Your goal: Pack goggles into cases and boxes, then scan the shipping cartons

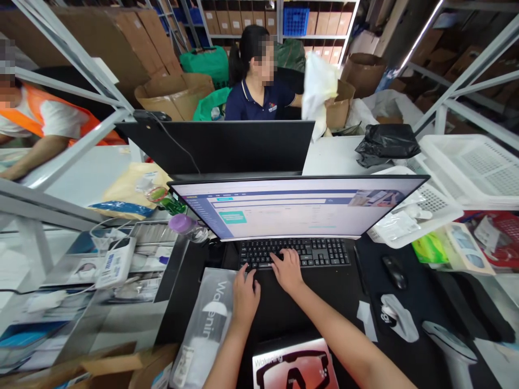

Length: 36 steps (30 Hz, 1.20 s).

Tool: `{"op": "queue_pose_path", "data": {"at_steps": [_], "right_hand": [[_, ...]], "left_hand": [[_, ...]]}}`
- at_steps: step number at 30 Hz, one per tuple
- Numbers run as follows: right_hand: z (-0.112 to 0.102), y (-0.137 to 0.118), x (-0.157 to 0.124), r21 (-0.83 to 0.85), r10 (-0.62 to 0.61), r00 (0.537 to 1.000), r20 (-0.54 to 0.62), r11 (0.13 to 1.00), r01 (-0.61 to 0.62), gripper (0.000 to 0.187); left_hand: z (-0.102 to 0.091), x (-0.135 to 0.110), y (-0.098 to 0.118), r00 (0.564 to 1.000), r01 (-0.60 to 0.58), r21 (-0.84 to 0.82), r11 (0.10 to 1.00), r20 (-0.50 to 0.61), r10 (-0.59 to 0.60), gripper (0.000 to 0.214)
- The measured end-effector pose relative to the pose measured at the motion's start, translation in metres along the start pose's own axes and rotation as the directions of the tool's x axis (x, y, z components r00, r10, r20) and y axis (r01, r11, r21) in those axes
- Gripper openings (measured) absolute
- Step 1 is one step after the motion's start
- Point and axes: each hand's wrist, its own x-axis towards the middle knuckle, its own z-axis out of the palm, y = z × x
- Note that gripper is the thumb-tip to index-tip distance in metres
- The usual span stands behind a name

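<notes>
My left hand [245,294] rests at the lower left corner of a black keyboard [328,253], its fingers spread and holding nothing. Over the keyboard's middle keys lies my right hand [288,270], fingers apart on the keys. Behind the keyboard stands a lit monitor [279,208] showing a web page. A clear plastic bag [206,319] with white lettering lies under and beside my left forearm. Between my forearms, near the bottom edge, is a box [298,364] with goggles pictured on it.
To the right are a mouse [394,272], a crumpled white pouch [399,319] and a handheld scanner [450,346]. White baskets [438,210] stand beyond. A purple-capped bottle [186,226] is left of the monitor. Across the desk a person [263,97] holds a white bag; another [48,119] sits left.
</notes>
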Motion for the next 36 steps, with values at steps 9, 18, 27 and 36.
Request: {"op": "queue_pose_path", "data": {"at_steps": [9,18,27,36], "right_hand": [[0.0,0.002,-0.001,-0.014,-0.006,1.0,0.006,1.0,0.006,0.055],[-0.05,0.076,-0.047,0.013,0.224,0.939,-0.259,0.973,-0.229,0.046],[-0.128,0.239,-0.14,-0.195,0.436,0.772,-0.462,0.799,-0.568,0.047],[-0.122,0.266,-0.163,-0.131,0.531,0.705,-0.47,0.748,-0.65,0.061]], "left_hand": [[0.001,-0.002,0.003,1.0,-0.011,-0.003,1.0,0.019,0.011,0.029],[0.005,0.015,0.009,1.0,-0.01,-0.024,1.0,0.013,0.011,0.031],[0.016,0.047,0.012,0.998,0.055,0.05,0.997,-0.014,-0.054,0.042],[0.028,0.051,0.012,0.996,0.087,0.123,0.989,0.01,-0.089,0.07]]}}
